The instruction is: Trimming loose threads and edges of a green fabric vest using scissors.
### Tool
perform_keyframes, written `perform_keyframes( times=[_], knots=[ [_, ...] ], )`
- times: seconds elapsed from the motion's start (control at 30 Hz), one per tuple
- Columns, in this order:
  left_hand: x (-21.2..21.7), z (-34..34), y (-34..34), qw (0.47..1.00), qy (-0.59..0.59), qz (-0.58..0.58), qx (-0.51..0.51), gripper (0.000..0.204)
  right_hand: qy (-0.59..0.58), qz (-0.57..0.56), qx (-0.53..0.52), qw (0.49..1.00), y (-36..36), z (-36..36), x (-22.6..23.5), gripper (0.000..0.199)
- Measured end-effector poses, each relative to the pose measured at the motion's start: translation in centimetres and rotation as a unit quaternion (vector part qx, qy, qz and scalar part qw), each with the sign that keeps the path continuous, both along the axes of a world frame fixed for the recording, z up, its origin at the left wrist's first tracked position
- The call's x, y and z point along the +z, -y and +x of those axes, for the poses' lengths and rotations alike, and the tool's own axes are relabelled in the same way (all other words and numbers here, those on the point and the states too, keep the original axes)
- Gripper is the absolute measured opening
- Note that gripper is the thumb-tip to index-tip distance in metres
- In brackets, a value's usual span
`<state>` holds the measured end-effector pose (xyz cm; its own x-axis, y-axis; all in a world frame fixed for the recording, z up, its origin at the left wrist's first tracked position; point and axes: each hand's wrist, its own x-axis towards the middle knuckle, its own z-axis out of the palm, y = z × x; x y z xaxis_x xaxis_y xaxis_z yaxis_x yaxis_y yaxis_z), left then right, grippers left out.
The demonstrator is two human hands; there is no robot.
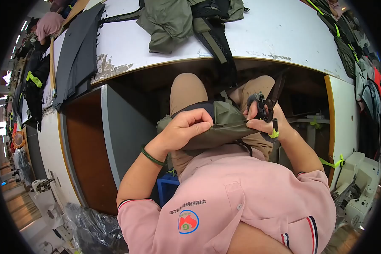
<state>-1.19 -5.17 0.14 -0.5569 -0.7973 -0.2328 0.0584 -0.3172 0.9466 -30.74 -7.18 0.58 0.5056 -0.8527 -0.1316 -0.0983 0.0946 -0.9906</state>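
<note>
An olive-green bag (228, 134) lies across my lap, its fabric bunched between my hands. My left hand (188, 127) pinches the fabric's upper edge between thumb and forefinger. At the other end of that stretch, my right hand (269, 120) holds the fabric at the thumb. Curled in the same hand is a dark hand tool (263, 106) with a grey, rounded end; long dark arms or blades (277, 89) rise beside it. I cannot make out its exact kind. A bright yellow-green tie (274, 134) shows at the right wrist.
On the white worktable (279, 34) ahead lies another olive-green backpack (169, 21), a black strap hanging over the edge. Dark grey flat panels (78, 51) stack at the left. A white sewing machine (357, 178) stands at right. Clear plastic wrap (95, 228) lies lower left.
</note>
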Motion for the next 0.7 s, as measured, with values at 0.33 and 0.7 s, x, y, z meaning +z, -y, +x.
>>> perform_keyframes(
  times=[0.33, 0.7],
  knots=[
    [-0.5, -1.6, -1.2, 0.999, 0.034, -0.011, -0.022, 0.020, -0.200, -0.158, 0.097, 0.962, 1.9, -1.0, 3.9, 0.046],
    [-0.6, -2.3, -1.2, 0.999, 0.051, -0.015, -0.012, 0.020, -0.459, -0.424, 0.258, 0.737, 3.9, -1.1, 7.1, 0.063]
  ],
)
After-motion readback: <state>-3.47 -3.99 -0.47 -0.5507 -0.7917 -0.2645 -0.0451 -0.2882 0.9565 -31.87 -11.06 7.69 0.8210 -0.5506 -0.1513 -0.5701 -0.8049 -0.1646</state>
